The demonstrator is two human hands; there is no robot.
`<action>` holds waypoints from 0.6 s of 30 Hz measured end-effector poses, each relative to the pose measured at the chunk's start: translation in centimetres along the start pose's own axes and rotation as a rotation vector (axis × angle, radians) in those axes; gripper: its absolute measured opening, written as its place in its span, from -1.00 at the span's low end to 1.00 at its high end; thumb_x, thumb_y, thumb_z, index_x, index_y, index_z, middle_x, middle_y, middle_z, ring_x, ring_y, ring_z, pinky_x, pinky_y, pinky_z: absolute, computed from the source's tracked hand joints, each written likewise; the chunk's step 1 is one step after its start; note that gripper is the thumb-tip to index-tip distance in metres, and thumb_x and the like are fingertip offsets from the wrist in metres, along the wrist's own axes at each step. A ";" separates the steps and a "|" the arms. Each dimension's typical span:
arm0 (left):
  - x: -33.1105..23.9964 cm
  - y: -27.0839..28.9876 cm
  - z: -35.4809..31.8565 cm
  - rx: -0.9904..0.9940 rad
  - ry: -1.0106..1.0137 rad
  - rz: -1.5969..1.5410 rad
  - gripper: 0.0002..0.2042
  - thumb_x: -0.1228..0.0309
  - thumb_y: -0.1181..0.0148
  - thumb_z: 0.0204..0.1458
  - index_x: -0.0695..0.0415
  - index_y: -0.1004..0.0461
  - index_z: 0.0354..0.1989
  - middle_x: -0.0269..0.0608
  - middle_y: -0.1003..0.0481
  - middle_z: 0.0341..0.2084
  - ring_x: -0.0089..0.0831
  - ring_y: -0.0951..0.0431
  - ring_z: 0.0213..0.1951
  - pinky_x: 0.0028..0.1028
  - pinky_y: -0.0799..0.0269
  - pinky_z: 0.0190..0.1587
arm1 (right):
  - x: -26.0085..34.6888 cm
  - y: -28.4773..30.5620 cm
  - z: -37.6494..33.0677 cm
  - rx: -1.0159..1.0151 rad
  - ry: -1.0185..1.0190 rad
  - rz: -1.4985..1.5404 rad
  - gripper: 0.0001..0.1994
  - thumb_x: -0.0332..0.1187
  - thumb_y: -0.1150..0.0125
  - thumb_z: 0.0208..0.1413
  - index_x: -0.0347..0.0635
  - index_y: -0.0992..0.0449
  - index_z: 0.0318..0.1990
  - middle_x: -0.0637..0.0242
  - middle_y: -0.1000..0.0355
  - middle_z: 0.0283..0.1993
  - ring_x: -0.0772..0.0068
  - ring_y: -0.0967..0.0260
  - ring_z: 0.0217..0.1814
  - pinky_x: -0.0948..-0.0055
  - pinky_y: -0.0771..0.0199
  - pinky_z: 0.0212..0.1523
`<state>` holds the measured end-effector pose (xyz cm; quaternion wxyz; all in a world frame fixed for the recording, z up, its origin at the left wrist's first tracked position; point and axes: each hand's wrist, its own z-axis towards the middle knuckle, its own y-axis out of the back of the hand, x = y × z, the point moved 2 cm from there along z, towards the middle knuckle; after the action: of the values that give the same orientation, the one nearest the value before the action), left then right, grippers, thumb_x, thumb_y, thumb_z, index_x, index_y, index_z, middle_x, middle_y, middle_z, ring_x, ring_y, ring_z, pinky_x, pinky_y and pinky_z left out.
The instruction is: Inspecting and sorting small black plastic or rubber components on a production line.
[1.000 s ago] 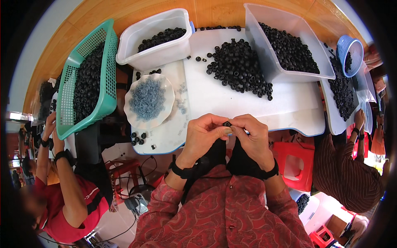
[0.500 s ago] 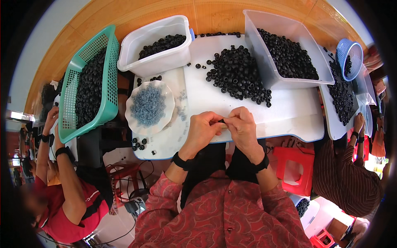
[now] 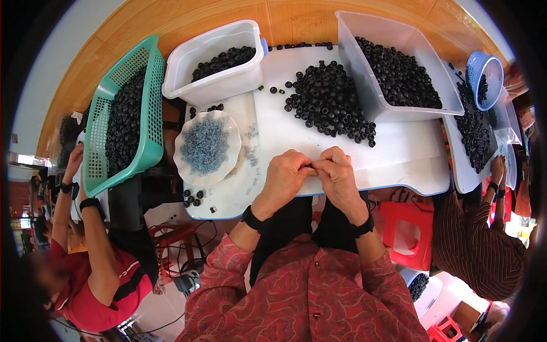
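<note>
Hands (image 3: 312, 174) pinching small black ring (image 3: 311, 166)

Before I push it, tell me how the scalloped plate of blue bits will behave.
The plate looks thin and light, so it would probably slide easily on the smooth board. Its shallow rim may let the heaped blue bits spill if jolted.

A green basket (image 3: 149, 108) is sitting at the left, full of black rings. A white tub (image 3: 228, 85) and a big clear tub (image 3: 364, 91) are holding more. A frilly plate (image 3: 181, 165) is holding tiny blue bits. A red stool (image 3: 411, 235) is standing below the table.
</note>
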<state>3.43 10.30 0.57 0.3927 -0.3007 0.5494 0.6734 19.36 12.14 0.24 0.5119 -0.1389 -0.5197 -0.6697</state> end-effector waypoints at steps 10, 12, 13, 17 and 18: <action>-0.7 -0.4 -0.2 0.004 -0.063 0.132 -0.88 0.58 -0.32 -0.12 0.27 -0.56 -0.38 -0.04 -0.53 -0.45 -0.09 -0.55 -0.42 -0.27 -0.47 -0.40 | 1.9 0.3 0.4 -0.150 -0.008 0.167 -0.76 -0.63 -0.10 0.14 -0.36 -0.47 -0.03 0.09 -0.38 0.01 0.17 -0.41 -0.06 0.43 -0.51 -0.25; 0.1 -0.7 -0.5 0.005 -0.084 0.168 -0.92 0.55 -0.25 -0.06 0.24 -0.55 -0.38 -0.05 -0.53 -0.42 -0.05 -0.55 -0.40 -0.22 -0.47 -0.40 | 3.3 -0.4 1.0 -0.149 0.022 0.198 -0.74 -0.56 -0.12 0.16 -0.37 -0.46 0.01 0.06 -0.36 0.06 0.15 -0.39 -0.03 0.41 -0.50 -0.20; -0.2 -0.7 -0.4 0.008 -0.109 0.201 -0.94 0.52 -0.18 0.00 0.22 -0.54 -0.38 -0.06 -0.52 -0.39 -0.01 -0.55 -0.38 -0.18 -0.47 -0.39 | 3.6 -0.6 1.2 -0.150 0.052 0.226 -0.71 -0.50 -0.14 0.18 -0.38 -0.44 0.05 0.02 -0.33 0.11 0.12 -0.38 0.01 0.40 -0.50 -0.15; -1.3 -0.6 -0.6 -0.047 -0.151 0.066 -0.88 0.44 -0.15 0.02 0.21 -0.54 -0.32 -0.07 -0.51 -0.40 -0.02 -0.55 -0.40 -0.17 -0.46 -0.41 | 3.9 -2.0 1.7 -0.062 0.096 0.222 -0.60 -0.31 -0.17 0.19 -0.34 -0.43 0.12 0.05 -0.30 0.21 0.00 -0.29 0.13 0.22 -0.29 0.21; -1.1 -0.9 -0.7 -0.047 -0.134 0.000 -0.84 0.41 -0.16 0.00 0.21 -0.53 -0.29 -0.07 -0.51 -0.39 -0.03 -0.55 -0.39 -0.17 -0.46 -0.41 | 3.8 -2.5 1.7 -0.059 0.105 0.253 -0.59 -0.28 -0.14 0.20 -0.33 -0.43 0.13 0.06 -0.34 0.18 0.00 -0.29 0.12 0.19 -0.20 0.27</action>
<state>4.76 9.48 0.82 0.4213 -0.2641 0.5061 0.7047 15.07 11.36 2.33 0.6143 -0.1830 -0.4508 -0.6212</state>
